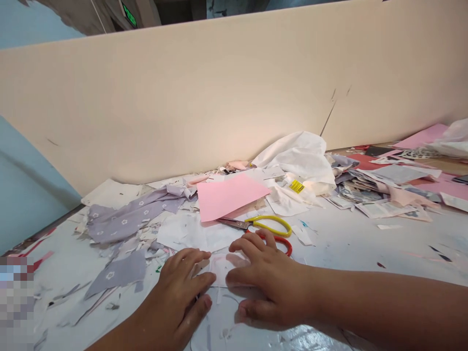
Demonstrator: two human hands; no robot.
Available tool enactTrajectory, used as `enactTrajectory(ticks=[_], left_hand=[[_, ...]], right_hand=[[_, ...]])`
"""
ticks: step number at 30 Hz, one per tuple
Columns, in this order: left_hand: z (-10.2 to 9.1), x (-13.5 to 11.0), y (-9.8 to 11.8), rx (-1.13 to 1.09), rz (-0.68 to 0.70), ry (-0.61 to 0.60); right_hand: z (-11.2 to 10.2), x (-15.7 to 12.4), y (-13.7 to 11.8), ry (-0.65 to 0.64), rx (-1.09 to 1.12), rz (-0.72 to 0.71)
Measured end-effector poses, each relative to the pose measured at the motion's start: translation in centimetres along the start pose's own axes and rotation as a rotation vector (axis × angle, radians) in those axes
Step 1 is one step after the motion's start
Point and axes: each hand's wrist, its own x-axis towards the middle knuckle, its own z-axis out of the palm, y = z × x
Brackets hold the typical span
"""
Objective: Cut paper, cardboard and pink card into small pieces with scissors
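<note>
Tag (296, 186): yellow with dark print, too small for me to read, lying on white cloth (292, 153).
Left hand (185, 280): palm down, fingers loosely bent and parted, gripping nothing I can see.
Right hand (263, 278): palm down, open, fingers spread, thumb apart.
White sheet (219, 269): flat between my two hands, fingertips at its sides.
Scissors (245, 224): just beyond my right hand, blades partly under pink card (230, 195).
Board (204, 97): beige, closing off my far side.
Tabletop (340, 239): runs right from the scissors, few scraps there.
</note>
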Motion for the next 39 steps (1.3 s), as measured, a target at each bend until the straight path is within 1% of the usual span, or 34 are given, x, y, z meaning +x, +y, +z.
enactTrajectory(ticks=[7, 20, 23, 26, 29, 39], left_hand=[[-0.31, 0.02, 0.24, -0.014, 0.005, -0.045], [-0.38, 0.01, 0.41, -0.022, 0.024, -0.057], [-0.37, -0.02, 0.3, -0.014, 0.019, -0.049], [-0.4, 0.01, 0.19, 0.006, 0.033, -0.07], [-0.48, 0.03, 0.21, -0.01, 0.007, -0.087], [-0.47, -0.04, 0.4, -0.034, -0.069, -0.084]], right_hand=[[0.15, -0.04, -0.07, 0.003, 0.003, -0.014], [-0.14, 0.05, -0.01, -0.029, 0.022, -0.037], [-0.04, -0.03, -0.03, -0.011, 0.012, -0.031], [0.18, -0.08, 0.03, 0.0, 0.012, -0.022], [0.29, -0.02, 0.1, 0.006, 0.017, -0.02], [0.17, -0.1, 0.19, 0.018, 0.034, -0.002]])
